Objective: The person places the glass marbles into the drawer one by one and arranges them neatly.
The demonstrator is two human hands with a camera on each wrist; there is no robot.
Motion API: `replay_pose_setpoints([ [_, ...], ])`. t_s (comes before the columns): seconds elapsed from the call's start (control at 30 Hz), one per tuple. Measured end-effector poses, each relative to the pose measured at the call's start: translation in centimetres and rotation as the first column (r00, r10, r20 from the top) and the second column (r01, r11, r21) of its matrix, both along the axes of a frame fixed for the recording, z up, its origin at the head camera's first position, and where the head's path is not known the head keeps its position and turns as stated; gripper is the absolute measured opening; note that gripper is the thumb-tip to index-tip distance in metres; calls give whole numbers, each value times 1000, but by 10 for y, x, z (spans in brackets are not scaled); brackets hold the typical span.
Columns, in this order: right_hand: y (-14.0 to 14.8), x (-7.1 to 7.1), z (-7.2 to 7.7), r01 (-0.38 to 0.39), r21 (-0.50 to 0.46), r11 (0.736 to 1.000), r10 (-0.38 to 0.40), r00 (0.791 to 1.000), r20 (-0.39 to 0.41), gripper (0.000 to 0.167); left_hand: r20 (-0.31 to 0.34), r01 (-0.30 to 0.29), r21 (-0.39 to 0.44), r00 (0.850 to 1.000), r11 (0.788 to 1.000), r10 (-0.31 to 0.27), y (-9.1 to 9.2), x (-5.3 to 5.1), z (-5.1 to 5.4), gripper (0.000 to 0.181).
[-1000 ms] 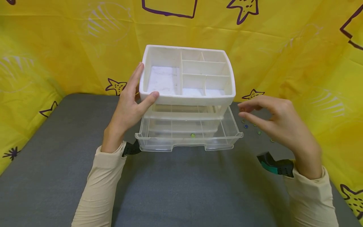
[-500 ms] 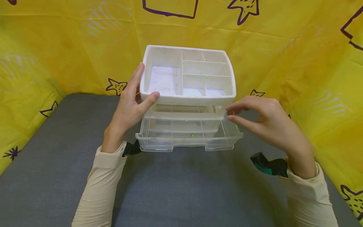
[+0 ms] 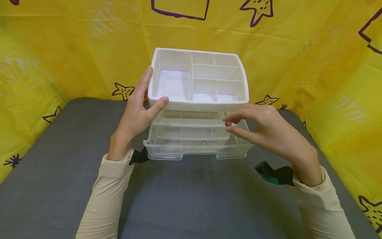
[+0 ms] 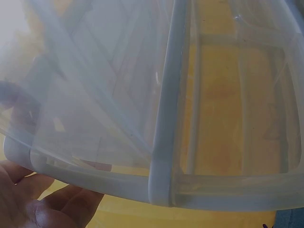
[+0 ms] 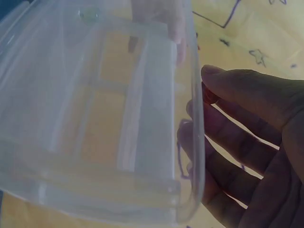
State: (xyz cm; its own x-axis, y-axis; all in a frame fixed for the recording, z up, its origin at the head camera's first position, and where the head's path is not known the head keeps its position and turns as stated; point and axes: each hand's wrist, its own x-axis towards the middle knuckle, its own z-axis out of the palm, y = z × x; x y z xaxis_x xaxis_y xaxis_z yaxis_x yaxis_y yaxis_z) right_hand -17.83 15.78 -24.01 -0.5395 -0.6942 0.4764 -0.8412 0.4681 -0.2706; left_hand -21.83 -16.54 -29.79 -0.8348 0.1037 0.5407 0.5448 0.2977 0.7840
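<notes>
A white plastic drawer organizer [image 3: 198,107] with a divided top tray stands in the middle of the table. Its clear bottom drawer [image 3: 167,151] is pulled out, and a small green glass bead [image 3: 203,143] lies inside. My left hand [image 3: 135,113] grips the organizer's left side, the thumb on the front rim and the fingers along the side wall. Between thumb and fingertips my right hand [image 3: 262,129] pinches a small reddish-brown bead [image 3: 228,123] above the drawer's right part. The right wrist view shows this bead [image 5: 208,95] partly hidden by the fingers.
A dark grey cloth covers the table [image 3: 191,199]. Yellow patterned fabric [image 3: 119,39] hangs behind and at both sides. The right hand and forearm cover the table area right of the drawer.
My right hand has moved left with the reddish-brown bead, from beside the organizer to over the open drawer. Loose beads on the table at right are now hidden. The left hand stays put.
</notes>
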Motion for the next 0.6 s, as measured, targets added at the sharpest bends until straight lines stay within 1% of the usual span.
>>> replay_pose_setpoints([
  [0.17, -10, -1, 0, -2, 59, 998, 1, 1000, 20, 23, 0, 2, 0, 1000, 1000, -2, 0, 0, 0, 78],
  [0.3, -16, -1, 0, -7, 102, 995, 0, 998, 70, 20, 3, 4, 0, 1000, 1000, -4, 0, 0, 0, 78],
  [0.4, -18, -3, -1, -13, 122, 992, 0, 995, 102, 19, 4, 6, 0, 1000, 1000, -6, 0, 0, 0, 78],
  [0.6, -25, -8, -3, -36, 157, 987, 13, 990, 139, 17, 9, 5, 0, 1000, 1000, -5, 0, 0, 1, 78],
])
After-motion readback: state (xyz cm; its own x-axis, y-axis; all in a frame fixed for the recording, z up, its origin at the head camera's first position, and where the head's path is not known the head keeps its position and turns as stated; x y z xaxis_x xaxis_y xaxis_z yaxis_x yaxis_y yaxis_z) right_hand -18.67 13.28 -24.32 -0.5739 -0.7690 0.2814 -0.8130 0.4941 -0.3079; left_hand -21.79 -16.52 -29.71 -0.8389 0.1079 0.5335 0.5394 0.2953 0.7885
